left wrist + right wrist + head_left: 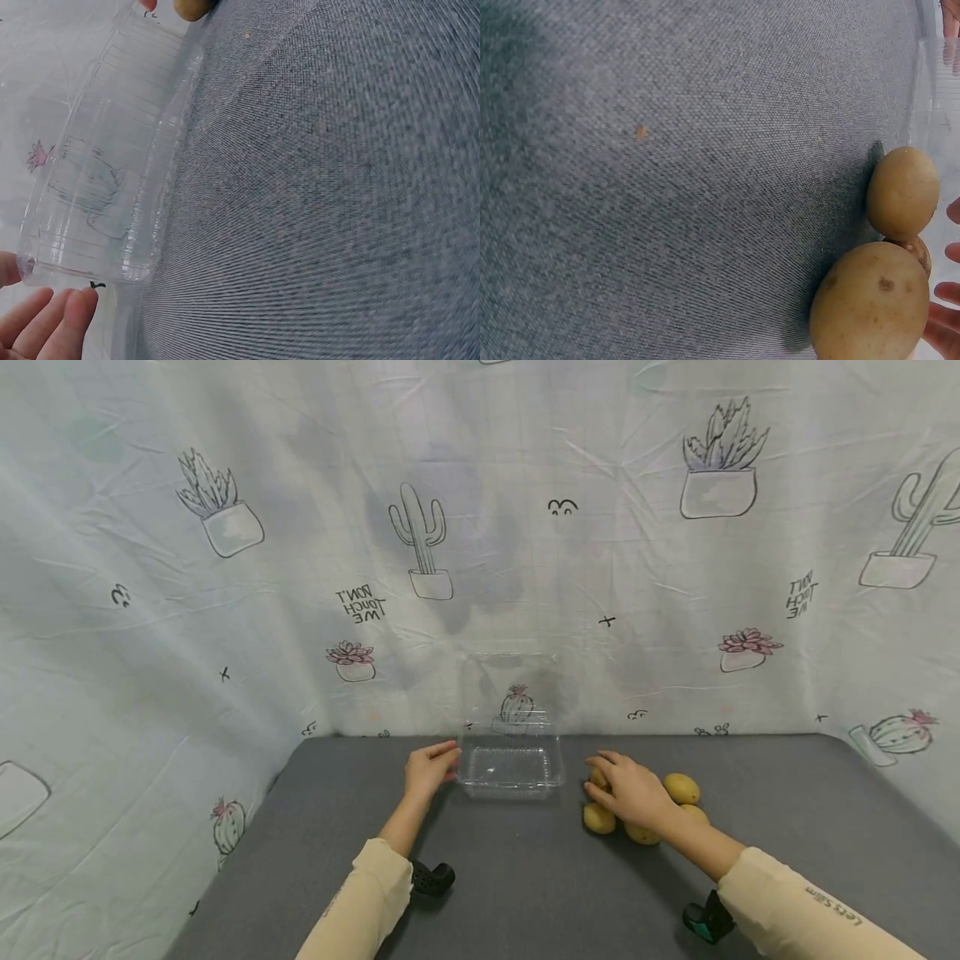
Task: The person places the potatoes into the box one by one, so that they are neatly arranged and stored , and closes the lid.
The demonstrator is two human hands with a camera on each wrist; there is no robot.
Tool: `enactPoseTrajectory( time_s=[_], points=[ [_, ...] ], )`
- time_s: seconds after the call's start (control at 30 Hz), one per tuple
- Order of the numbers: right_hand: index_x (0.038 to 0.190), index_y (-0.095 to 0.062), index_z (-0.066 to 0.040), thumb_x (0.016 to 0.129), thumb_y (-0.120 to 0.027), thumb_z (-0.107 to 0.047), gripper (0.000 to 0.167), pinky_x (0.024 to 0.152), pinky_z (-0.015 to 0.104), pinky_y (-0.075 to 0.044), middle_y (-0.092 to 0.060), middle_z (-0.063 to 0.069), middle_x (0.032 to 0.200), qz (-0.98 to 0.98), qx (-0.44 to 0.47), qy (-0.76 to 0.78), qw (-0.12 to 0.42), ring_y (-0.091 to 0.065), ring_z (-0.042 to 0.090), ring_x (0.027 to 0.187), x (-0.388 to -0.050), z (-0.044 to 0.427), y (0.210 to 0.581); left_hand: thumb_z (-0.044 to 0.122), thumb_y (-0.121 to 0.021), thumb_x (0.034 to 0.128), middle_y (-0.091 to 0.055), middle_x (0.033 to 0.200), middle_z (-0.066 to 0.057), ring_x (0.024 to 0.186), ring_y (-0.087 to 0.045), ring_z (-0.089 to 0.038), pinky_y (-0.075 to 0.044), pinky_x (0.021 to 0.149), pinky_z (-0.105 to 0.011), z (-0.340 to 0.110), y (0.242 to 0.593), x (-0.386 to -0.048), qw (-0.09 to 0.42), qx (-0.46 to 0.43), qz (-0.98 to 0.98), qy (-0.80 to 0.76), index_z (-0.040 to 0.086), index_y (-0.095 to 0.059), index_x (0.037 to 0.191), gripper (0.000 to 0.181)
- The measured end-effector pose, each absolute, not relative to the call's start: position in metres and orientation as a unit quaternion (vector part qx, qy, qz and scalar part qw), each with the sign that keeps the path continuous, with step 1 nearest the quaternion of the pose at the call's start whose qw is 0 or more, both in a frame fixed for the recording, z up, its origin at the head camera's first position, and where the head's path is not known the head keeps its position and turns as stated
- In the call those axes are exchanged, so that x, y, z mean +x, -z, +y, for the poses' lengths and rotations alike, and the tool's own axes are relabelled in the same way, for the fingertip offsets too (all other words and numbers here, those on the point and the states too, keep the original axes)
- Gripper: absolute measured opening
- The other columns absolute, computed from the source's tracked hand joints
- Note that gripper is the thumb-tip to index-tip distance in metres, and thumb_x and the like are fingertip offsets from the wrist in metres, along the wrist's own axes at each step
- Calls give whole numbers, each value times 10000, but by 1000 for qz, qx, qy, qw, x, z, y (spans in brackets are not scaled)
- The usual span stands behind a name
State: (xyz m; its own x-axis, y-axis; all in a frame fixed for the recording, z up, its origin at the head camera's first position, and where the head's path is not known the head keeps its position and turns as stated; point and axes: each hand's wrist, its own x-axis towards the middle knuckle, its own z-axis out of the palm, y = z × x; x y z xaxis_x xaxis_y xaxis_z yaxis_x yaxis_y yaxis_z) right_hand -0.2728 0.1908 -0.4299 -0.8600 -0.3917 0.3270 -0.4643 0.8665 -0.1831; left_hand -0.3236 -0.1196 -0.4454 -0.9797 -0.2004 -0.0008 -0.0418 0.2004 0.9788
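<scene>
A clear plastic container point(510, 792) with its lid raised stands near the back of the grey table. At its left end, my left hand point(432, 768) has thumb and fingers at the rim corner; the left wrist view shows the thumb against the container point(105, 172) and the left fingers point(79, 307) close below. My right hand point(633, 792) hovers with spread fingers over several yellow-brown potatoes point(598, 819), one partly hidden beneath it. In the right wrist view, right fingers point(949, 292) reach beside a large potato point(870, 304), with a smaller potato point(904, 193) nearby.
Another potato point(682, 788) lies right of my right hand. Dark objects sit at both forearms, one black point(432, 878) by the left sleeve and one black and green point(707, 920) by the right. A patterned white curtain point(480, 543) hangs behind the grey table point(517, 885).
</scene>
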Motion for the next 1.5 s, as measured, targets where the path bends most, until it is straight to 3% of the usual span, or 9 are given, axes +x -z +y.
enactPoseTrajectory(
  time_s=[0.1, 0.3, 0.43, 0.77, 1.0, 1.5],
  points=[
    [1157, -604, -12, 849, -664, -229, 382, 691, 465, -532, -556, 247, 1184, -957, 223, -128, 136, -575, 393, 1002, -274, 190, 430, 174, -654, 852, -665, 1049, -174, 802, -671, -170, -560, 613, -233, -119, 447, -326, 57, 81, -764, 638, 12, -659, 1118, 312],
    [1141, -609, -10, 806, -709, -205, 401, 545, 358, -517, -572, 227, 1153, -957, 225, -123, 132, -605, 357, 916, -277, 189, 431, 152, -626, 871, -668, 1023, -194, 709, -652, -97, -544, 561, -198, -120, 451, -327, 33, 85, -732, 676, -42, -630, 1137, 330],
    [1132, -609, -9, 778, -735, -174, 410, 533, 341, -511, -572, 223, 1146, -958, 228, -128, 119, -609, 347, 901, -278, 189, 429, 140, -626, 872, -670, 1014, -194, 707, -652, -101, -540, 552, -190, -120, 452, -327, 26, 87, -717, 691, -68, -608, 1152, 350],
    [1084, -625, -19, 756, -742, -108, 360, 553, 368, -520, -608, 187, 1063, -963, 216, -142, 73, -615, 325, 864, -283, 187, 422, 286, -703, 813, -692, 951, -150, 807, -675, -205, -562, 608, -245, -120, 456, -324, 42, 64, -709, 701, -13, -683, 1047, 380],
    [1076, -627, -9, 737, -751, -79, 368, 523, 340, -505, -641, 154, 955, -965, 209, -151, 43, -619, 282, 799, -285, 183, 416, 195, -641, 861, -649, 1079, -198, 953, -638, -310, -556, 590, -230, -115, 452, -327, 31, 97, -719, 687, -41, -636, 1127, 356],
    [1072, -624, 17, 743, -760, -107, 377, 648, 385, -522, -619, 125, 934, -967, 213, -144, 7, -594, 290, 846, -291, 178, 414, 174, -640, 862, -636, 1108, -188, 1003, -622, -303, -554, 592, -222, -117, 456, -327, 38, 100, -693, 713, -30, -633, 1140, 345]
  ],
)
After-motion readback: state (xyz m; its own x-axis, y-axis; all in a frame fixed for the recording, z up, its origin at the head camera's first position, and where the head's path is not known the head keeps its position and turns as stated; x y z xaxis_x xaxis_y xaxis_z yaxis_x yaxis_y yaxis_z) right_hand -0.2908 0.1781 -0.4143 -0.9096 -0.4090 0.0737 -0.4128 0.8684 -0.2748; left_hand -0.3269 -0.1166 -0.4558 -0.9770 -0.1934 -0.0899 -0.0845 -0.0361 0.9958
